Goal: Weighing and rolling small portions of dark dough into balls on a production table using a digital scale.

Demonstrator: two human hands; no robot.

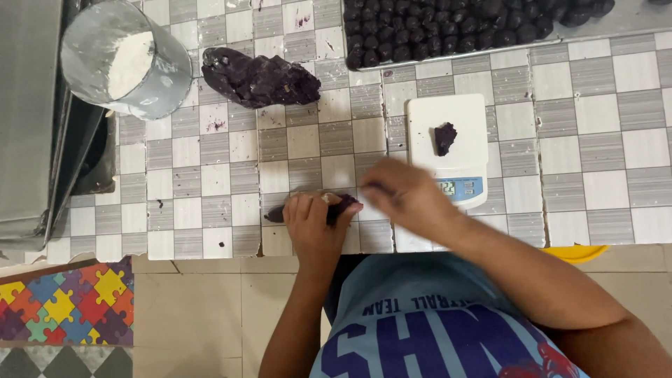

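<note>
Far left: metal can of white powder, tipped toward camera. Next, big dark purple dough lump on the tiled counter. Left hand pressed palm-down, fingers curled over the dough roll; roll lies near the counter's front edge, long axis left-right, ends poking out both sides. Right hand blurred, grip unclear. Right of that: white scale with a small dough piece. Top right: tray of dough balls.

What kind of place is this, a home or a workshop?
Probably a small food-making workplace: a tiled counter with a white kitchen scale, a lump of dark purple dough, and a tray of many rolled balls.
</note>
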